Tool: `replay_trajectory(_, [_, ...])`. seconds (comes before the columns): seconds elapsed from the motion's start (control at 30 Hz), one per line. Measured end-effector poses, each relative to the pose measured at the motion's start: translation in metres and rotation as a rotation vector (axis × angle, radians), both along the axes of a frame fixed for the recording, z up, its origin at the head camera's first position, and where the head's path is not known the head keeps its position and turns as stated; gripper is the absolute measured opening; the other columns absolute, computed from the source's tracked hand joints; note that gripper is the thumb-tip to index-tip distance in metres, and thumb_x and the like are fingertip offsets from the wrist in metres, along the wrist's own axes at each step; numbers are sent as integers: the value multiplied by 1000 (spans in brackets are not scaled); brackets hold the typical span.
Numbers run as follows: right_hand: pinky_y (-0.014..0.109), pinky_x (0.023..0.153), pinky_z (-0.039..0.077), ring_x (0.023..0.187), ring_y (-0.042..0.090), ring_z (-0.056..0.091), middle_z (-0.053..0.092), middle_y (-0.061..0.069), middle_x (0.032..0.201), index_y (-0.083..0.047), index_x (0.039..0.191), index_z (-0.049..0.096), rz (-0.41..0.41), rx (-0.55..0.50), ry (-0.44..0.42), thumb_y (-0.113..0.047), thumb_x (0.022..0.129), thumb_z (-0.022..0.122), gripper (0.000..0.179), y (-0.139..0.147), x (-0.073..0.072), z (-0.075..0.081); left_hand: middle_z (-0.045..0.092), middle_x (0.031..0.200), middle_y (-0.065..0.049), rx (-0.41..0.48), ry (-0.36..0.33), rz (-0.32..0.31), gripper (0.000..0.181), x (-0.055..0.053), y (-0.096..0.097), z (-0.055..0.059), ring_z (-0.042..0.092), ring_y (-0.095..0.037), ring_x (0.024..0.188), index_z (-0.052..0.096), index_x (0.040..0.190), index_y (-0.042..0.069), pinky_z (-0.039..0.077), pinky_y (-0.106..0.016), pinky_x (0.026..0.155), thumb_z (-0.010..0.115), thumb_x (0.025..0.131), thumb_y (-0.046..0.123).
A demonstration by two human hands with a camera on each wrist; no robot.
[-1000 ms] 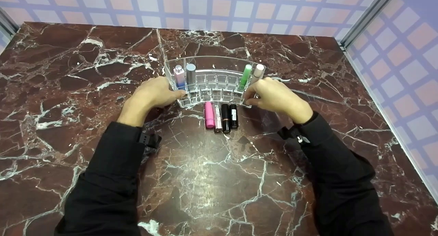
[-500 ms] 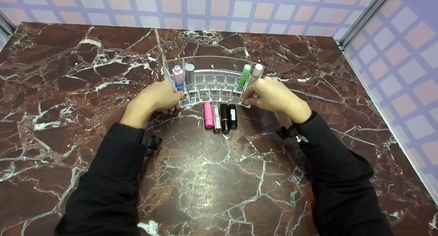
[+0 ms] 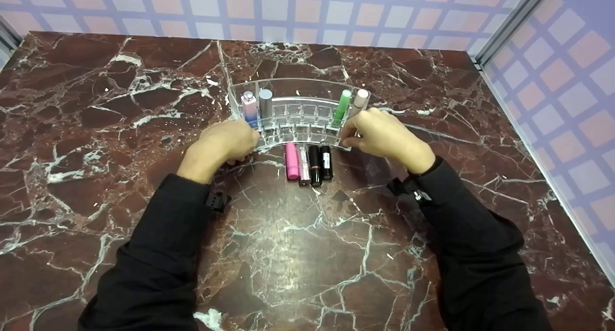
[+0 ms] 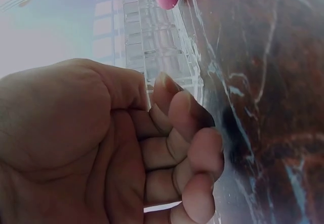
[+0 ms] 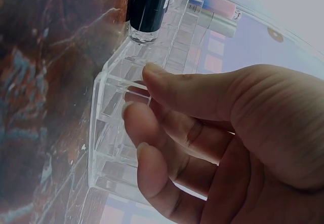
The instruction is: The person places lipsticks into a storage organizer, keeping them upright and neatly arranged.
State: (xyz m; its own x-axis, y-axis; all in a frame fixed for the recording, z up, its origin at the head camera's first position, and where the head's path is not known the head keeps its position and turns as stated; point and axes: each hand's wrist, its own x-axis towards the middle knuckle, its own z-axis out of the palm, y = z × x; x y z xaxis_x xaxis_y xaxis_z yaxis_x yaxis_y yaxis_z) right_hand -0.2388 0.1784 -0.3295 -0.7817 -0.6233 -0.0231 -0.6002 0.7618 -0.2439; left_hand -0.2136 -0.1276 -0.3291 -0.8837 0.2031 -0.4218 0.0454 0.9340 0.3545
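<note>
A clear, curved, stepped lipstick organizer (image 3: 302, 130) stands at the table's middle. At its left front corner my left hand (image 3: 227, 141) curls its fingers against the end; the fingertips are hidden in the head view. My right hand (image 3: 382, 134) pinches the right front wall between thumb and index finger. In the organizer's left end stand a pink-blue tube (image 3: 249, 109) and a grey tube (image 3: 265, 103). A green tube (image 3: 342, 106) and a white-capped tube (image 3: 361, 99) stand in its right end.
Before the organizer lie a pink tube (image 3: 291, 161), a clear-and-silver lipstick (image 3: 304, 165), a black lipstick (image 3: 314, 165) and a black tube with a white label (image 3: 326, 162), side by side. The marbled table (image 3: 288, 254) meets checked panels (image 3: 307, 14) behind and at right.
My left hand has shifted slightly right and toward me at the organizer's left corner, its thumb turning downward. My right hand keeps its place, and the organizer looks unmoved.
</note>
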Motion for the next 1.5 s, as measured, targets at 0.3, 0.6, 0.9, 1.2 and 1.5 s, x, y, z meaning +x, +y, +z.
replay_trajectory(0.3, [48, 80, 56, 84, 26, 71, 77, 6, 98, -11, 97, 81, -8, 2, 4, -15, 91, 80, 8, 1, -1, 1, 61, 86, -13, -47, -9, -8, 41, -2, 2, 0, 57, -27, 73, 57, 82, 9, 49, -42, 71, 32, 107, 30])
replay_trajectory(0.6, [49, 82, 55, 84, 26, 71, 77, 6, 96, -11, 98, 81, 5, 10, -6, -16, 91, 80, 8, 3, -3, 1, 62, 85, -14, -64, 6, -42, 43, -3, 2, -2, 58, -27, 71, 56, 81, 9, 50, -44, 71, 30, 107, 31])
replay_trajectory(0.9, [45, 79, 57, 81, 23, 72, 78, 6, 98, -11, 100, 81, 35, 17, -17, -18, 91, 80, 11, 4, -3, 5, 62, 87, -13, -63, -26, -42, 43, -3, 2, -2, 59, -24, 68, 56, 83, 11, 50, -40, 67, 29, 110, 32])
replay_trajectory(1.2, [41, 76, 59, 75, 19, 71, 78, 3, 103, -12, 105, 80, 159, -30, 27, -19, 91, 81, 16, 3, -1, 10, 62, 87, -13, -57, -29, -33, 43, -3, 1, -2, 58, -23, 68, 56, 84, 11, 50, -38, 65, 29, 110, 33])
replay_trajectory(1.5, [45, 95, 55, 105, 28, 70, 69, 10, 126, -5, 121, 73, 435, -58, 4, -6, 90, 78, 32, 0, -6, 1, 62, 88, -13, -44, -37, -6, 41, -1, 1, -2, 59, -25, 71, 58, 86, 9, 50, -39, 67, 31, 108, 32])
